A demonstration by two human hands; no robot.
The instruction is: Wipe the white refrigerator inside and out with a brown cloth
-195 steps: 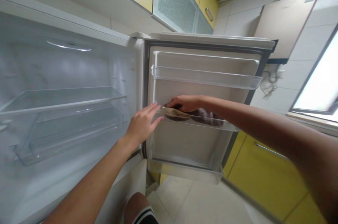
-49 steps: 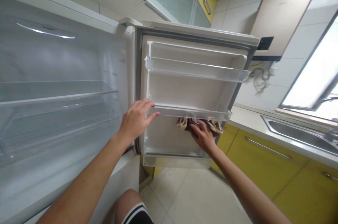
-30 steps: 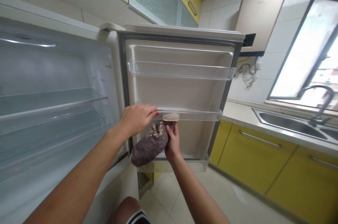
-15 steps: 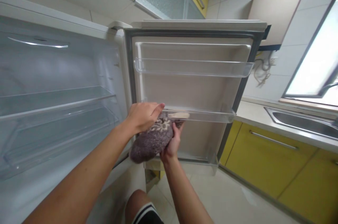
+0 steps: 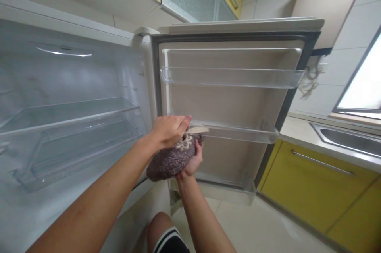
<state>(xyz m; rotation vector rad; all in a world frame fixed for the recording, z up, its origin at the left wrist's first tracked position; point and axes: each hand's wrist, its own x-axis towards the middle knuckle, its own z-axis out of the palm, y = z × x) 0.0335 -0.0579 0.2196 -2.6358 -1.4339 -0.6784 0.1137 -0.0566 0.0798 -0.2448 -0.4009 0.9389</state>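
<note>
"While the fridge door stands open, what's at its middle rack?"

"A fuzzy cloth, against the hinge end. The left hand curls over it, hold hidden; the right hand grips from below."

"Far along?"

"Underway, I'd judge; what's done or left, I can't tell."

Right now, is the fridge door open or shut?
Open: the door stands swung out from the fridge, so its clear racks and the shelf inside show. The right hand holds a fuzzy item in front.
</note>
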